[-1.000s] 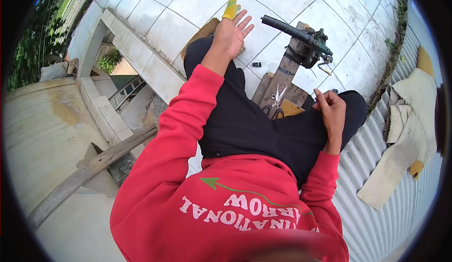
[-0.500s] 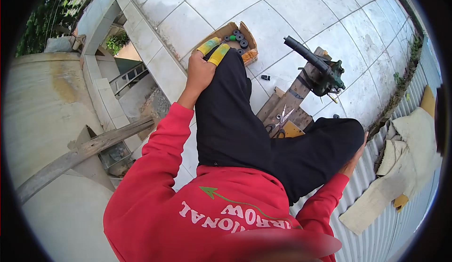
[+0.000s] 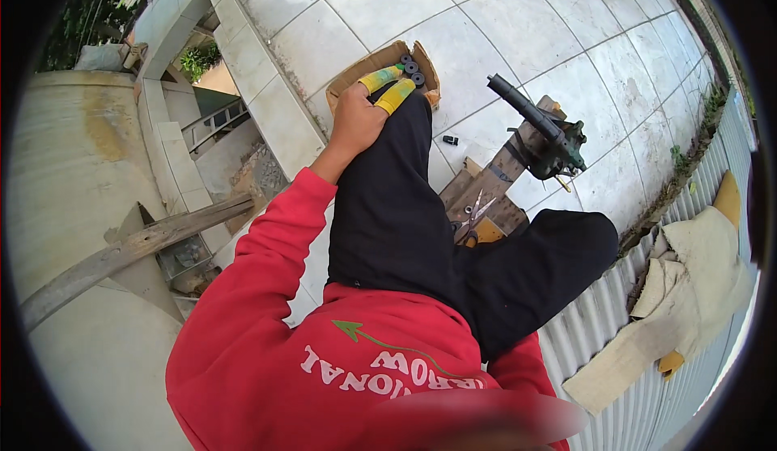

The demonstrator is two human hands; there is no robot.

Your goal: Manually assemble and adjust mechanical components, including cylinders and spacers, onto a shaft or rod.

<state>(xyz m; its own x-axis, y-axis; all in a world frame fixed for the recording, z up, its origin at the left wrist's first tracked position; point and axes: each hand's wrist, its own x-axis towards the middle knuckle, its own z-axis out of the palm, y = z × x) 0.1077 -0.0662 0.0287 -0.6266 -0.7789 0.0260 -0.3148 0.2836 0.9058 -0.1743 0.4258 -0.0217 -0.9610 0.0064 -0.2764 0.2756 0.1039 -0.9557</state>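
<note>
Cardboard box (image 3: 350,72) sits on the tiled floor (image 3: 494,38), just beyond the bent left knee, open at the top, with brown walls, uneven edges and a flap standing up at its far corner. Inside, three dark, round spools (image 3: 411,68) with holes in their middles show in a short row along the right side; the left part of the interior is largely hidden by the hand and the knee. Half a second ago more spools could be seen there, and the left hand (image 3: 362,119) lay further back on the knee; now its two yellow-wrapped fingers (image 3: 396,96) extend further over the near side of the box, their tips close to the spools. These two fingers stand slightly apart, but I cannot tell whether the left grip is clamped on anything or touches a spool. A second ago that hand was raised, palm open. The right hand, then pinched above the right knee and later beside that knee, is now out of sight, with only its red sleeve (image 3: 522,366) showing, so its grip cannot be told. Scissors (image 3: 476,218) lie on the wooden boards (image 3: 508,163), their handles now partly behind the trouser leg.
</note>
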